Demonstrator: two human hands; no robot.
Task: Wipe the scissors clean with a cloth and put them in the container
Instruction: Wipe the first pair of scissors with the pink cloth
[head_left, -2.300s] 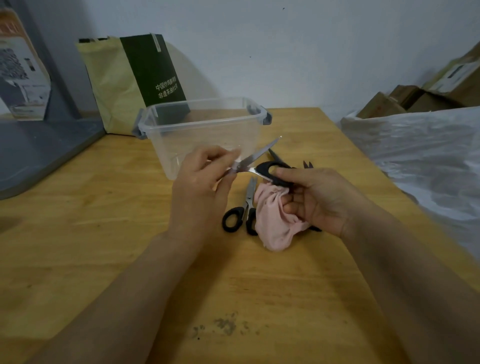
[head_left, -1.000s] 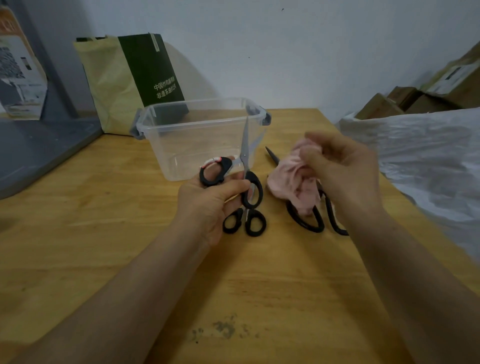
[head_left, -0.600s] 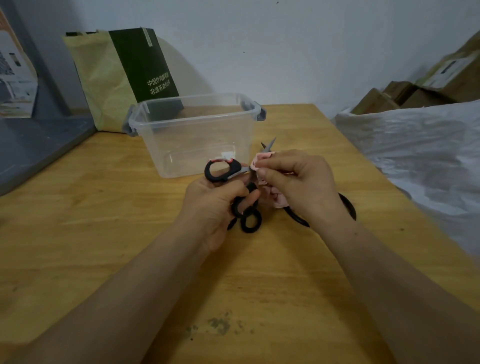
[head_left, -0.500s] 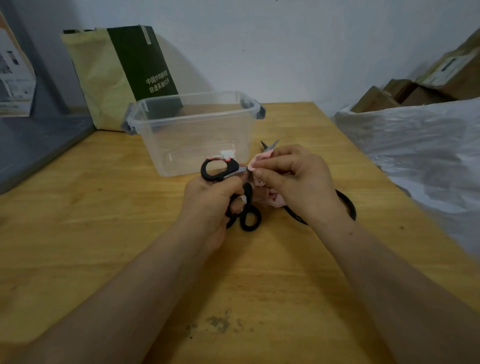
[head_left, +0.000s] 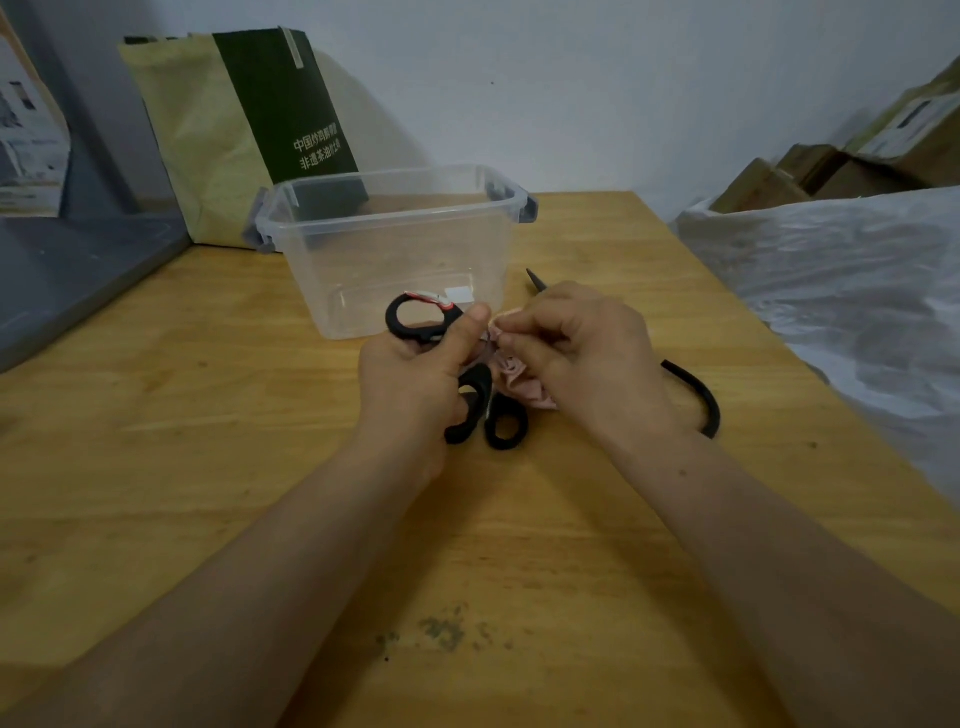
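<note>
From the head camera, the left hand (head_left: 415, 379) grips the black handle of the scissors (head_left: 413, 319). Its fingers are curled round the lower part of the upper loop, which carries a red and white mark, and the thumb is stretched up along the pivot. The right hand (head_left: 582, 353) is closed in a pinch on the pink cloth (head_left: 514, 376), pressing the bunched fabric over the blades, so the blades themselves are hidden. The scissors sit just in front of the near wall of the clear plastic container (head_left: 363, 270), outside it and above the wooden table (head_left: 208, 467). Below the hands a second pair of scissors (head_left: 506, 427) lies on the table, its black loops partly covered by the left fingers. A larger pair (head_left: 702, 402) lies under the right hand, its handle curving out to the right and its dark tip showing past the knuckles. Behind the container a green and yellow paper bag (head_left: 234, 130) stands against the wall. A white plastic sheet (head_left: 831, 291) and cardboard boxes (head_left: 831, 166) are to the right. A dark stain (head_left: 441, 631) marks the near tabletop.
</note>
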